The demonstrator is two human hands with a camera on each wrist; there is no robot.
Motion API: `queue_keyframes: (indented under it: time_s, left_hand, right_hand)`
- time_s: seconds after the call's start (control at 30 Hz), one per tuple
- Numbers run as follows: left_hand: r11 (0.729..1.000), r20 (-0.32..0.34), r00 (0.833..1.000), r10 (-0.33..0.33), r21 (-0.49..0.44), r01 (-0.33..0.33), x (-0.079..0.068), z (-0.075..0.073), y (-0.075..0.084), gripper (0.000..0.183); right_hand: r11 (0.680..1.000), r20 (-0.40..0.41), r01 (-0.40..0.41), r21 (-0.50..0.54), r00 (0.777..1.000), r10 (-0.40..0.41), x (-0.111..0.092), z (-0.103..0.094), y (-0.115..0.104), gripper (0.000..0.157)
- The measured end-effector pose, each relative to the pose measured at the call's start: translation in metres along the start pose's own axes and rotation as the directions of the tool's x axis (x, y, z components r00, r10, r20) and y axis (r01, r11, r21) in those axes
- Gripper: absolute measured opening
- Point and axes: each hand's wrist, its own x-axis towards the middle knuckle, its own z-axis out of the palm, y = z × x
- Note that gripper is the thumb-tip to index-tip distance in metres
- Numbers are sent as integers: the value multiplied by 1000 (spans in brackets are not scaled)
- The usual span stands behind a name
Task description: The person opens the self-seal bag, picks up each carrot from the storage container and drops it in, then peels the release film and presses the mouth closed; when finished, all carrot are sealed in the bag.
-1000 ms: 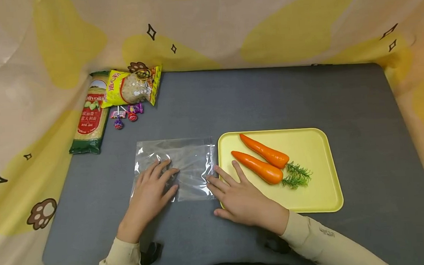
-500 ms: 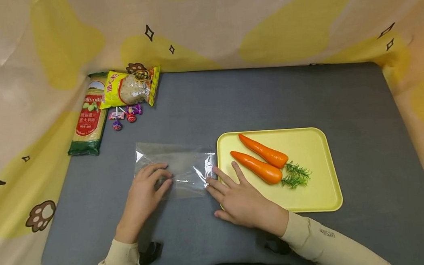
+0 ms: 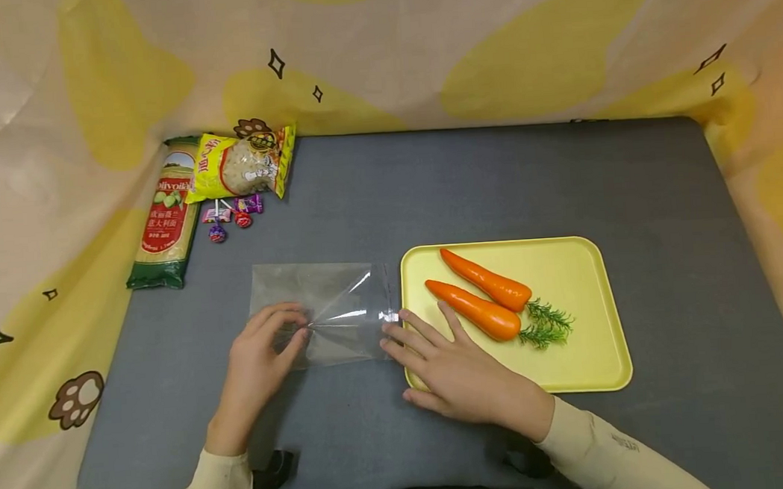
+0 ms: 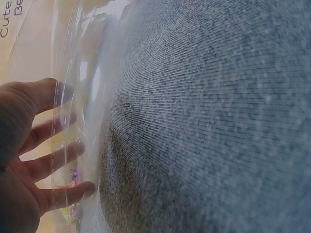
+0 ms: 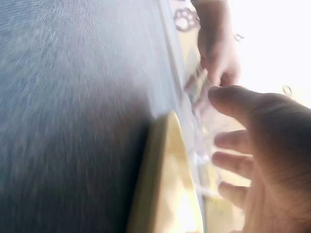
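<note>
Head view: clear rectangular plastic bag [image 3: 347, 284] lies on the grey fabric-look tabletop [image 3: 668, 257], nearer its front edge, just left of a pale yellow round-cornered tray [image 3: 568, 263].
Left hand [image 3: 260, 357]: narrow, pinching bag film between thumb and fingertips; creases fan out from there. Left wrist view has film crossing the fingers.
Right hand [image 3: 460, 375]: wide, fingers spread, lying across the tray's left edge, fingertips at the bag's right end. Can't tell if it presses; right wrist view is blurred.
Bag step: looks like getting hold of the film, right hand seemingly steadying the other end.
Next move: likely calls for a firm pinch; can't tell if one layer or both is caught.
Tray load: two glossy orange carrots [image 3: 479, 314] side by side, green feathery tops [image 3: 546, 331] toward the right edge.
Tabletop far-left corner: green-and-red pasta packet [image 3: 164, 221], yellow snack packet [image 3: 248, 163] overlapping it, small wrapped sweets and lollipops [image 3: 217, 233] just below.
In the way: tray's left edge crowds the bag's right end; corner packets sit well apart, no obstacle.
</note>
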Motion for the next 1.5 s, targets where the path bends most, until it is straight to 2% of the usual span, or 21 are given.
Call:
queue_keyframes:
  time_s: [0.13, 0.33, 0.43, 0.53, 0.7, 0.83, 1.0, 1.1, 1.33, 1.5]
  left_hand:
    - [1000, 28, 999, -25, -4, 25, 0, -2, 0, 15]
    - [1000, 17, 1000, -20, -10, 20, 0, -4, 3, 16]
    - [1000, 14, 1000, -7, -10, 7, 2, -5, 5, 16]
    - [1000, 9, 1000, 11, -15, -11, 3, -7, 8, 16]
    - [999, -11, 999, 45, -23, -45, 6, -8, 11, 16]
    - [998, -15, 999, 51, -21, -51, 6, -8, 11, 16]
    - [999, -7, 999, 42, -23, -42, 5, -7, 10, 16]
    - [999, 6, 999, 37, -27, -37, 4, -6, 9, 16]
    - [1000, 24, 1000, 10, -20, -10, 2, -2, 6, 15]
    - [1000, 13, 1000, 21, -17, -21, 0, 1, 4, 16]
  right_hand:
    - [994, -79, -110, 11, 991, 111, -15, -15, 14, 65]
    - [952, -165, -306, -6, 939, 301, -44, -33, 41, 56]
    - [937, -172, -349, 2, 923, 344, -54, -36, 48, 52]
    - [931, -162, -365, 13, 918, 362, -61, -34, 50, 48]
    - [923, -147, -383, 25, 912, 383, -65, -26, 50, 58]
    - [919, -149, -393, 37, 907, 394, -65, -20, 51, 65]
    - [913, -144, -401, 74, 902, 408, -67, -19, 51, 61]
    - [915, -137, -387, 115, 906, 400, -67, -25, 51, 59]
    - [938, -176, -258, 232, 937, 301, -67, -50, 49, 51]
    - [931, -234, -151, 333, 943, 237, -63, -63, 45, 44]
